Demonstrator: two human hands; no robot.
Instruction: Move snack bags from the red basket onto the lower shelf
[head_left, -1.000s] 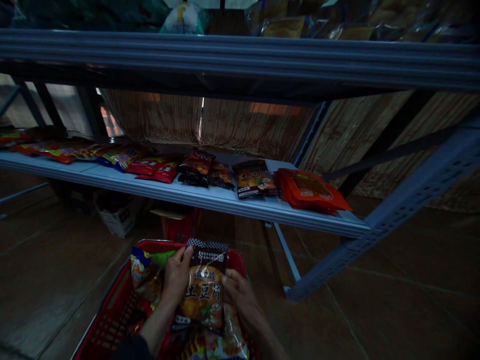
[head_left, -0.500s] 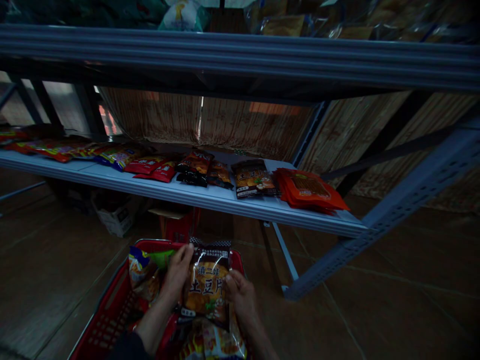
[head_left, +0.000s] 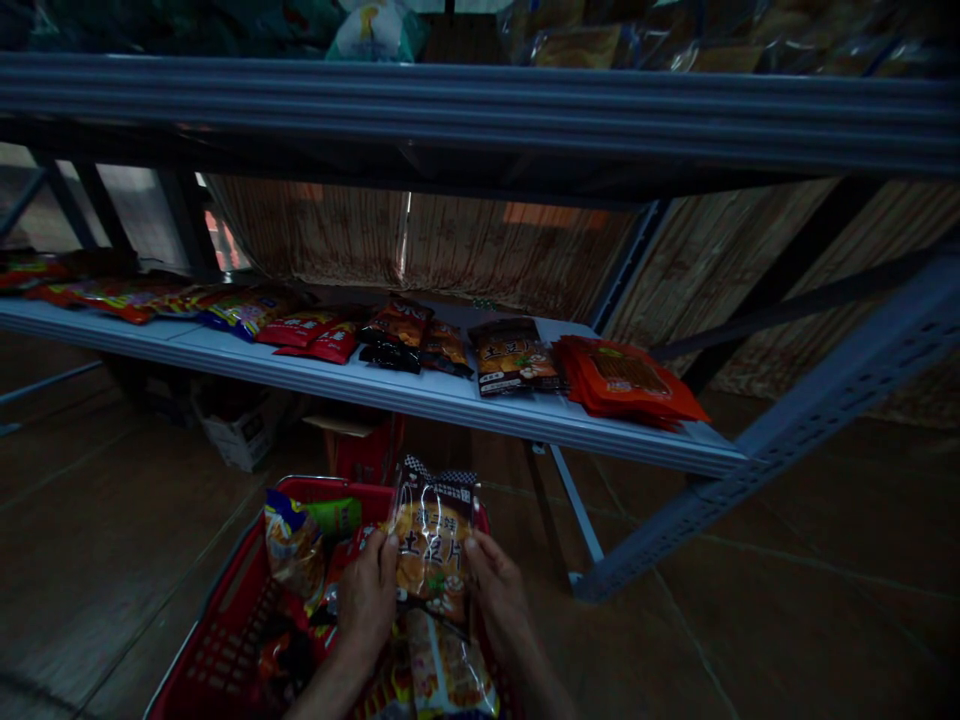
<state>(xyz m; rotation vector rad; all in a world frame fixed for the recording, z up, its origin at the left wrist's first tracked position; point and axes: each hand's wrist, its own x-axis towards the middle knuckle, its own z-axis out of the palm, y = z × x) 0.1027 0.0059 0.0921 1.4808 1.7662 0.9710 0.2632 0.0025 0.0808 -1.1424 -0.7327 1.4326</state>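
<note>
One packet (head_left: 433,545) in both hands (head_left: 367,592) (head_left: 498,588)

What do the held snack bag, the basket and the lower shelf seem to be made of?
Snack bag: probably glossy plastic film, given its glare streaks. Basket: likely smooth red plastic, judging by its perforated wall. Lower shelf: seemingly painted metal, with a ribbed edge.
</note>
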